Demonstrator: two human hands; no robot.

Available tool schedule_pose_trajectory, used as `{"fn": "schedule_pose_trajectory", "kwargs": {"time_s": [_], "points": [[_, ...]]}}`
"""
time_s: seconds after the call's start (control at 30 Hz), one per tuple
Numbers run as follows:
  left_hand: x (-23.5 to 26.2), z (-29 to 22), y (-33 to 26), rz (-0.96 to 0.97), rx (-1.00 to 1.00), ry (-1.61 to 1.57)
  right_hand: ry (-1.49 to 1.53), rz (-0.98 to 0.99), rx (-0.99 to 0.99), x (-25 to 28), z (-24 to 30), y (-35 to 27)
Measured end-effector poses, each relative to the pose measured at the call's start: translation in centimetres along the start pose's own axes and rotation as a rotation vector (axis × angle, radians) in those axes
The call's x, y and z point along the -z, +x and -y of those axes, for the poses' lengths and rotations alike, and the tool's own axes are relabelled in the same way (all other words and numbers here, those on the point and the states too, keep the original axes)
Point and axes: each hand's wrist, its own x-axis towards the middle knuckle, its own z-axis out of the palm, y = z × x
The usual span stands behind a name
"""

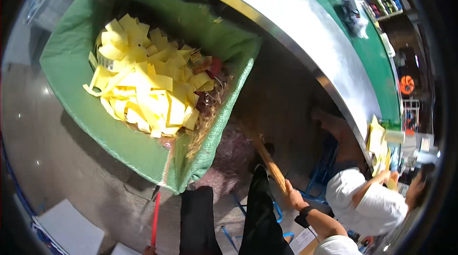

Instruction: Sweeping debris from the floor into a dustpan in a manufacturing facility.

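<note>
My right hand (295, 198), with a dark band at its wrist, is closed round a yellowish-brown wooden stick (272, 162). The stick slants up and left toward a large open green woven sack (119, 147), and its far end blurs into shadow. At the lower edge my left hand (150, 250) shows only in part, wrapped round a red stick (156, 219) that runs up to the sack's near corner. Crumpled yellow strips (143, 88) heap inside the sack. Straw-like fibres (206, 133) lie along its right inner wall; whether they join the wooden stick I cannot tell.
A metal-edged workbench (305, 21) with a green belt (341, 21) curves along the right. A person in a white top (367, 200) works there with yellow pieces. Crumpled clear plastic (229, 159) lies on the floor by my legs, near blue stool frames (324, 164). White boards (71, 224) are lower left.
</note>
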Motion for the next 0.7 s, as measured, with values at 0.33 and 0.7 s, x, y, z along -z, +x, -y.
{"fn": "schedule_pose_trajectory", "kwargs": {"time_s": [0.33,0.7], "points": [[7.5,-0.6,3.9,-0.170,0.003,0.469,0.598,-0.029,0.093,-7.9,-4.1,-11.5],[5.2,-4.6,-0.9,-0.033,0.220,0.297,1.032,-0.047,0.017,-13.0,-1.3,-2.8]]}}
